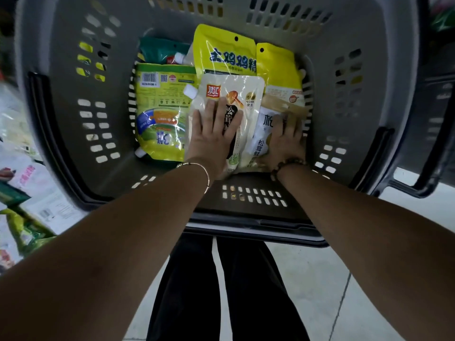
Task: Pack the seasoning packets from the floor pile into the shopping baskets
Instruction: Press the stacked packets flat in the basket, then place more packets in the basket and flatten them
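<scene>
Left hand is laid flat, fingers straight and spread, on a white spouted pouch lying in the middle of the grey shopping basket. Right hand is pressed down just beside it on a second white pouch over by the right wall. Its fingers look stretched out rather than curled round anything, though that bit is blurred. Nothing seems to be gripped by either hand.

The basket bottom is pretty much covered already. A green-and-yellow pouch is lying on the left, touching the middle one. Two yellow packets are stood up against the far end, and a dark green packet is tucked in the far left corner. The rest of the floor pile can be seen outside the basket on the left, so plenty is left to be packed.

Best guess on the step: the two white pouches have just been put in and are being patted down so the layer sits flat. Next, both hands would need to be lifted clear and swung left to the pile, and another packet picked up. Since the bottom is taken, whatever gets brought in will probably have to be stacked on top, and the spouts may need to be turned so nothing rocks
</scene>
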Available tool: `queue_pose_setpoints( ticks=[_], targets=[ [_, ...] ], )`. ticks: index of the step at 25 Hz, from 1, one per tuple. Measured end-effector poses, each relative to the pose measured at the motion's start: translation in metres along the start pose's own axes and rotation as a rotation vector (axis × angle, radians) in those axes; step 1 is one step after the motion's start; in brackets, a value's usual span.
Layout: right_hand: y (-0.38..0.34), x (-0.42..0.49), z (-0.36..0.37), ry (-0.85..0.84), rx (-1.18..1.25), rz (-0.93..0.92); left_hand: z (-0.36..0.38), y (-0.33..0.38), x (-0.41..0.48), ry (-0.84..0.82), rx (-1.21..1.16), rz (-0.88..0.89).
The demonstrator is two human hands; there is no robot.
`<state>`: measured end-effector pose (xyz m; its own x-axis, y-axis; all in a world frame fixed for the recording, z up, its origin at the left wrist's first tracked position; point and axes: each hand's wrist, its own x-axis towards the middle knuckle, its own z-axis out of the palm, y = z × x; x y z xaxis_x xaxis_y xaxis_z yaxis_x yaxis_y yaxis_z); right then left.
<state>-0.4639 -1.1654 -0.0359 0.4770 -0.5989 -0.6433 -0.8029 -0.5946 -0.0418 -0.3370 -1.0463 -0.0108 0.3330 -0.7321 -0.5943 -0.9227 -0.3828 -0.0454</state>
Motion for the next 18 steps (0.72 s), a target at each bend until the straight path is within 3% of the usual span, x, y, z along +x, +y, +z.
queue_pose_setpoints(
  ticks=[3,7,11,18],
  targets=[
    [-0.003,0.0,0.013,0.093,-0.052,0.04,0.007,0.002,0.0,0.034,0.008,0.001],
    [0.001,-0.005,0.003,-0.021,0.023,0.034,-0.007,-0.001,0.002,-0.017,-0.033,0.005],
    [0.0,-0.023,-0.022,-0.038,0.102,-0.034,-0.035,-0.018,-0.006,-0.048,-0.258,0.042],
    [-0.044,-0.077,-0.084,0.003,0.152,-0.205,-0.079,-0.051,-0.094,0.156,-0.713,-0.276]
  ],
)
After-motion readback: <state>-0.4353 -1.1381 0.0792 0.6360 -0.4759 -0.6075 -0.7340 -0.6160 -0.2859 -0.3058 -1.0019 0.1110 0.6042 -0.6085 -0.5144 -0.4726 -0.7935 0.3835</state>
